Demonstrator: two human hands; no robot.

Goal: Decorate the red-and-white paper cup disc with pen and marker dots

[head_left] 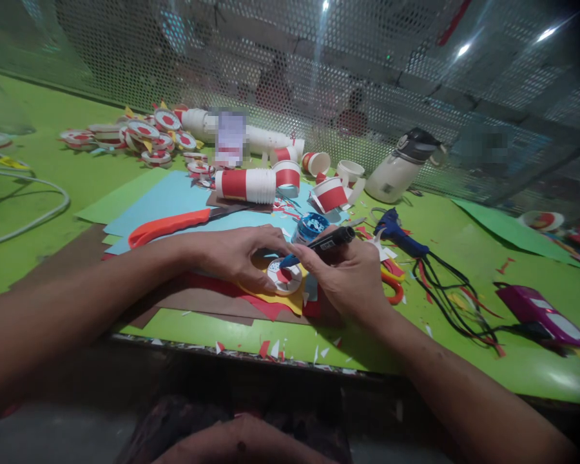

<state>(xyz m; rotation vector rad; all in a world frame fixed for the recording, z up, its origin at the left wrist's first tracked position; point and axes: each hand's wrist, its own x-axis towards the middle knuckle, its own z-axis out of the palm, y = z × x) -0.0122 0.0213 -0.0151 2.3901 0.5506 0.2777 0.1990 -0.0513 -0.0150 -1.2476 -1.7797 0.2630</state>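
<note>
My left hand (244, 254) pins a small white paper disc (292, 281) with a red middle, thumb and fingers at its left edge. Under the disc is a sheet of yellow paper (297, 301). My right hand (355, 277) is closed around a black marker pen (331, 240), whose blue tip end meets the upper part of the disc. Dark marks show on the white ring around the red middle. Just behind the hands stands a small blue-rimmed jar (312, 224) with white bits in it.
Orange-handled scissors (174, 223) lie at left, near a stack of red-and-white paper cups (246, 185). Finished-looking paper discs (145, 131) are heaped at the back left. At right are a blue glue gun (401, 235), its black cord and a purple device (544, 316). A bottle (401, 164) stands behind.
</note>
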